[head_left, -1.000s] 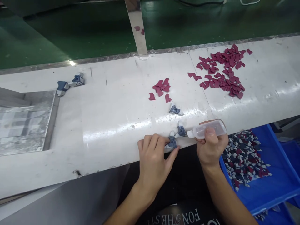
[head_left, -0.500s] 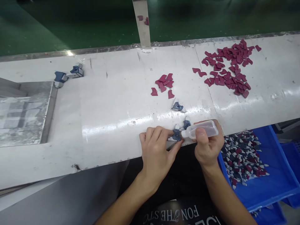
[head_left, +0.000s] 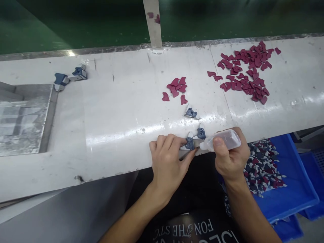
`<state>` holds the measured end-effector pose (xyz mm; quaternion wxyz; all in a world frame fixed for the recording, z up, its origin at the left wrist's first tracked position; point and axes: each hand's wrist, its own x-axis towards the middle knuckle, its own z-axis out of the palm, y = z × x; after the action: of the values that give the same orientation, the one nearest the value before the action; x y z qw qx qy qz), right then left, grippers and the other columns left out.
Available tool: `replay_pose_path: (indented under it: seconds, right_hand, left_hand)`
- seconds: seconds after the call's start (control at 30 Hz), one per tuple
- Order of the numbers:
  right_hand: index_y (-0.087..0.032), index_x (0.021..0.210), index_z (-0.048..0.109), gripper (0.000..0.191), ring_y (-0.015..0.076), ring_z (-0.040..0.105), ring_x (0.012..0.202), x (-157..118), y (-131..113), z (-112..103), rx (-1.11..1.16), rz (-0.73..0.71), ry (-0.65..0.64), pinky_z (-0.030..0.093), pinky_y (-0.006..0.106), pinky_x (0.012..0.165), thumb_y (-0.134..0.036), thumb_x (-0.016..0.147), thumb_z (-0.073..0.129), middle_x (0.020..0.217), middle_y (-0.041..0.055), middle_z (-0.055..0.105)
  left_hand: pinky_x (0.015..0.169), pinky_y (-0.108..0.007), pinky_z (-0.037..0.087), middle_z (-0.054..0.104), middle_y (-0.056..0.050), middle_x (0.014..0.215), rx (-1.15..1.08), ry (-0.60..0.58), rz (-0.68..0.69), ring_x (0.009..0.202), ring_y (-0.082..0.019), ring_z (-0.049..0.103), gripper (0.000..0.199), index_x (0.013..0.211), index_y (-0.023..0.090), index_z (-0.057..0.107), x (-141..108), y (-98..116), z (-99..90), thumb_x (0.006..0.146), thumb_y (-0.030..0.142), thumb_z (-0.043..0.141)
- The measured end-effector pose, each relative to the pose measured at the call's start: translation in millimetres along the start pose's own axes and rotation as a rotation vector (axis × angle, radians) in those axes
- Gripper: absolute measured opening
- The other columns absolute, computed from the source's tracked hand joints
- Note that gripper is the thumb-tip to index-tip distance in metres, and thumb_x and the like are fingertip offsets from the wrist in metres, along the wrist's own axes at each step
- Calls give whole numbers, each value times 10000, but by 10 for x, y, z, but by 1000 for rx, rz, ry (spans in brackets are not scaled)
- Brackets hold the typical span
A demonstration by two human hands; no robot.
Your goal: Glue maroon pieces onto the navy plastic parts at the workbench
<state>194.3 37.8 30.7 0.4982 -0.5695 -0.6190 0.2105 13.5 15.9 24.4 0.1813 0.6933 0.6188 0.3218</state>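
Observation:
My left hand (head_left: 167, 158) pinches a small blue-and-white plastic part (head_left: 189, 143) between thumb and forefinger at the bench's front edge. A clear squeeze bottle (head_left: 229, 139) lies tilted in my right hand (head_left: 231, 160), the fingers wrapped round it and the thumb on top. Its thin nozzle points left, just right of the held part; whether any liquid comes out is too small to see. Close behind are a second blue-and-white part (head_left: 201, 133) and a third (head_left: 191, 113). A few flat maroon pieces (head_left: 174, 91) lie further back.
A larger maroon heap (head_left: 257, 60) spreads over the white bench (head_left: 121, 111) at right. Two blue-and-grey parts (head_left: 61, 79) sit at left beside a metal tray (head_left: 47, 135). Blue bins (head_left: 298, 182), one filled with small mixed parts, stand below right. A green surface (head_left: 101, 30) runs behind.
My right hand has drawn the bottle slightly right, so its nozzle has come off the part. My left hand keeps its pinch. The whole view has shifted a little.

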Motion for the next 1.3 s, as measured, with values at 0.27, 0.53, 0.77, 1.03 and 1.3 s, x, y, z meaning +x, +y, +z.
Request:
replay_pose_path:
  seconds: [0.27,0.53,0.77,1.03,1.3]
  right_hand:
    - [-239,849,604,265,153,510,573,30,2,73,-38,-29,77,413,281,483,-377,1024,748,701,-24,551]
    - [-255,888,581,280,164,525,575,31,66,236,-6,3,167,420,298,498,-419,1020,765,702,-29,553]
    - [-248,867,587,280,156,539,581,23,66,256,10,-13,144,439,293,515,-406,1036,745,690,-31,572]
    - [-236,835,614,295,148,552,586,10,78,216,69,-20,93,459,281,517,-405,1040,742,698,-27,584]
    - [-238,754,592,427,125,433,452,55,106,256,412,215,373,332,265,395,-530,1012,766,614,-57,464]
  left_hand:
    - [820,-412,349,756,28,956,-4,9,8,926,-207,600,236,1027,241,693,-1,2,1,953,341,894]
    - [819,-413,347,757,22,946,-5,19,19,917,-215,604,210,1016,241,688,-6,-5,9,963,322,875]
    - [829,-413,358,755,27,934,-7,39,10,921,-217,613,225,1006,236,687,-9,0,29,944,308,891]
    - [824,-409,353,749,27,915,9,46,8,906,-208,615,246,994,233,677,-1,3,40,947,336,895]
    - [842,-398,352,741,20,973,30,5,7,941,-209,596,219,1046,227,685,37,-6,-8,958,280,879]
